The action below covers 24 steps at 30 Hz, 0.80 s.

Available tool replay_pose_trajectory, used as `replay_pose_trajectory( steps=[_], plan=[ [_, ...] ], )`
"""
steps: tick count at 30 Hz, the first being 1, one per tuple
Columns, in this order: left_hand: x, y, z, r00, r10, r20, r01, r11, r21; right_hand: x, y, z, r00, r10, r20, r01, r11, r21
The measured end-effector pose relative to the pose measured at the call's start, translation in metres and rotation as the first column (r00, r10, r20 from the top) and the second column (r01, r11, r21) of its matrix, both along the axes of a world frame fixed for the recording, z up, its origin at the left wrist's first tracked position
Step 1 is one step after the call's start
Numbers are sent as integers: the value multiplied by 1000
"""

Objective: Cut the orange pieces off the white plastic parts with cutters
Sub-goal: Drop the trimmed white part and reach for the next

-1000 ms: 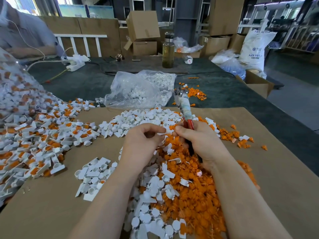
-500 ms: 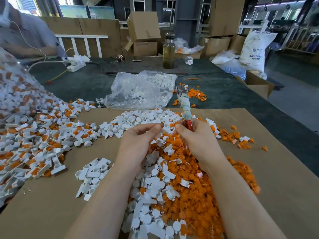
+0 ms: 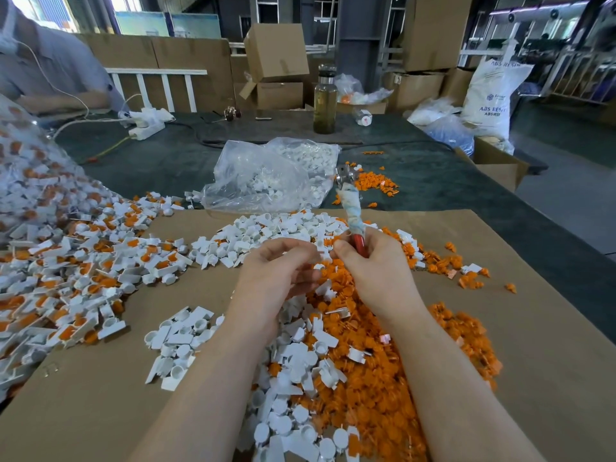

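Note:
My right hand (image 3: 376,278) grips the red handle of the cutters (image 3: 350,208), whose cloth-wrapped shaft points up and away, metal head on top. My left hand (image 3: 273,278) hovers just left of it with fingers curled. A small white part (image 3: 318,266) shows at its blurred fingertips; whether it is held I cannot tell. Under both hands lies a heap of cut orange pieces (image 3: 383,378) mixed with white parts. White parts still carrying orange pieces (image 3: 66,278) are piled at the left. A small group of plain white parts (image 3: 180,341) sits near my left forearm.
A cardboard sheet (image 3: 100,411) covers the dark table. Behind the piles lie a clear plastic bag (image 3: 266,175) of white parts, a bottle (image 3: 325,101) and a power strip (image 3: 146,125). Another person (image 3: 43,68) sits at the far left. An open box (image 3: 500,165) stands at the right.
My hands have drawn slightly apart; the left fingers, earlier pinched up against the right thumb, now curl more loosely. The cutters stay upright in my right hand.

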<state>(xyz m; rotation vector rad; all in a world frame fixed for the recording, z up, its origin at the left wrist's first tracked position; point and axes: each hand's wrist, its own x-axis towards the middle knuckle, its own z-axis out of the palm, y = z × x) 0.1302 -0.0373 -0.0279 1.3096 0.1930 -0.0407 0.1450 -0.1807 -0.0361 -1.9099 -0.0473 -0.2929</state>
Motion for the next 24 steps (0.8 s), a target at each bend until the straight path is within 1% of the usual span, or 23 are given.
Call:
replay_pose_trajectory(
  steps=[4,7,9,12,14,15,17,21,24],
  plan=[
    [0,-1,-2,1000,21,1,-21,1000,12,-1,2,-1,1000,24,1,-24,999,-34],
    [2,-1,-3,998,57,0,-57,998,-32,-1,4,-2,1000,31,1,-30,998,-60],
    [3,-1,-3,998,60,-22,-63,990,-128,-2,6,-2,999,38,12,-37,998,-57],
    [2,-3,-2,998,-8,-55,-8,955,-296,-3,11,-2,998,41,41,-39,998,-42],
    [0,-5,-2,997,-33,-70,6,934,-357,-3,12,-2,998,35,54,-31,998,-60],
    [0,-5,-1,997,-23,-77,-6,935,-356,-4,12,-2,998,36,59,-32,997,-67],
    [-1,-6,-1,997,28,-70,-48,951,-305,-5,12,-2,997,34,65,-29,996,-80],
    [0,-7,-1,990,142,-13,-143,983,-119,-6,12,-1,992,-16,124,36,987,-160],
    [-1,-8,0,978,207,35,-206,978,-35,-5,12,-1,987,-41,157,72,977,-199]
  ],
)
